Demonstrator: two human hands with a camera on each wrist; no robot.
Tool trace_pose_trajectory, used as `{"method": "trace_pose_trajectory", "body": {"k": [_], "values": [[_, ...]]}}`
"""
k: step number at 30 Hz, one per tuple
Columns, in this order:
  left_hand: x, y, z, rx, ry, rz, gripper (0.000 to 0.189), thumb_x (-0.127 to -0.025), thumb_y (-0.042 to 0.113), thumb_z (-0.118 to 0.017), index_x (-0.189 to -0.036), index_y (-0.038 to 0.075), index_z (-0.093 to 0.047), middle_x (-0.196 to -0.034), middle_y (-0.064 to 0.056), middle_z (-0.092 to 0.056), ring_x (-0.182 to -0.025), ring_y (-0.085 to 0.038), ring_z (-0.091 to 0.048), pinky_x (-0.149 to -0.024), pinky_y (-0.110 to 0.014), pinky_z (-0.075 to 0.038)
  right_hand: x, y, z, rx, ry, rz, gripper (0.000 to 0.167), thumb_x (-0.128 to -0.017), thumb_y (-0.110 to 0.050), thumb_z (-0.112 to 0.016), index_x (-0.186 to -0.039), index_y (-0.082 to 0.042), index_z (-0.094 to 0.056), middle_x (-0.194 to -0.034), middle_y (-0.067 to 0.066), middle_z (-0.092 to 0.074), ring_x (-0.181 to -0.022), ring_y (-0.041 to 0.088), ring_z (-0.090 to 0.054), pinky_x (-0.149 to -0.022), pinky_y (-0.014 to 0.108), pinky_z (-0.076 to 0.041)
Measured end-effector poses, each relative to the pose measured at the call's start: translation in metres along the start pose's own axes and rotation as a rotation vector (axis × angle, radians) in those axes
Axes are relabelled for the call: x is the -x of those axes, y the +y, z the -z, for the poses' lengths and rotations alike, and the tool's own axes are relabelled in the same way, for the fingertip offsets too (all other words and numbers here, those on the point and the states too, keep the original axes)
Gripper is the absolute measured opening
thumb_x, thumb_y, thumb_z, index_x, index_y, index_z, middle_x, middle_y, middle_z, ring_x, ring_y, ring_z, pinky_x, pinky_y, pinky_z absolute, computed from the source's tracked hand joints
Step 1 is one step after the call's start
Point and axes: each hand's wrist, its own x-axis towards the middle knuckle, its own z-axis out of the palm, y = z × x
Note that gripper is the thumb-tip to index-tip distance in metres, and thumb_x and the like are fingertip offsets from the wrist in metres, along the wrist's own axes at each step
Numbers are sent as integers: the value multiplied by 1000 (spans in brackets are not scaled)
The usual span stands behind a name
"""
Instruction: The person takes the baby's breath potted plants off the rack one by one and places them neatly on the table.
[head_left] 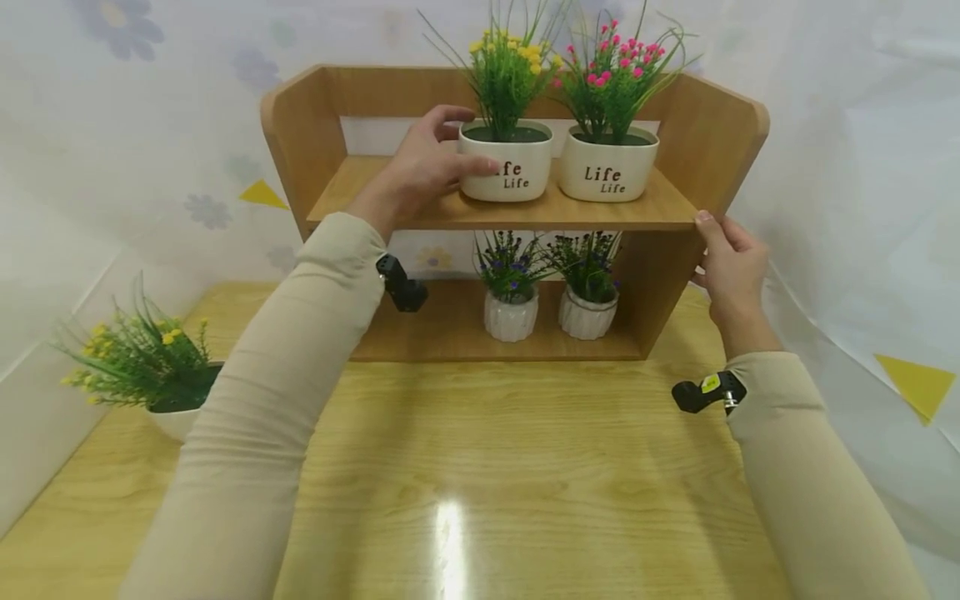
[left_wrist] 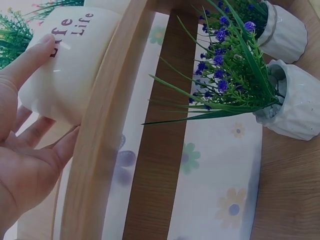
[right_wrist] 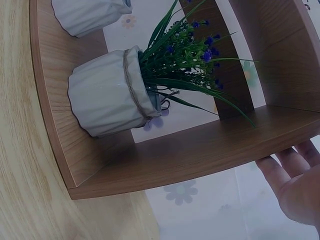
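Yellow-flowered pot (head_left: 517, 167) | on upper shelf (head_left: 375, 190) | left hand (head_left: 435, 160) pinching pot | right hand (head_left: 735, 265) gripping side panel (head_left: 716, 154)

In the head view we lose part of the leftmost pot (head_left: 174, 423) behind the left sleeve (head_left: 281, 358). The left grip (head_left: 433, 158) partly covers the lettering (head_left: 515, 177), and the top edge crops the yellow-flowered shelf plant (head_left: 508, 87).
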Motion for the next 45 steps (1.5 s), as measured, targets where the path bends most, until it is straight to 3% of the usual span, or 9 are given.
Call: {"method": "trace_pose_trajectory", "body": {"k": [12,18,24,35,45], "values": [[14,2,4,-80,6,-55,86,-78,16,-89,-150,24,-43,-148,-5,-44,-128,-22,-50,-102,-32,-48,-6,-1,6,-31,3,-6,40,-88,-32,-80,-123,-15,-74,-97,-2,-73,-77,11,-72,-56,27,-59],[27,-1,9,-50,0,-84,85,-78,15,-89,-149,24,-45,-150,-5,-42,-128,-24,-51,-101,-35,-50,-10,0,8,-48,-10,-13,39,-88,-31,-80,-122,-15,-74,-96,-2,-74,-77,11,-73,-56,27,-59],[44,-6,18,-56,18,-127,83,-79,18,-88,-150,25,-45,-149,-5,-44,-122,-26,-57,-100,-38,-50,-11,1,9,-41,-9,-22,42,-88,-32,-80,-126,-15,-73,-98,-2,-73,-78,11,-72,-56,27,-59],[77,-13,36,-68,44,-158,80,-81,18,-87,-149,29,-46,-152,1,-43,-126,-27,-54,-101,-46,-49,-14,-1,11,-50,-6,-33,38,-87,-31,-80,-122,-15,-75,-95,-2,-74,-75,11,-72,-55,27,-59],[113,-17,46,-56,71,-165,81,-79,17,-88,-148,28,-46,-148,3,-48,-123,-29,-57,-107,-51,-41,-14,-1,12,-30,2,-35,38,-87,-32,-80,-120,-15,-75,-97,-3,-73,-74,10,-72,-55,26,-59]]}}
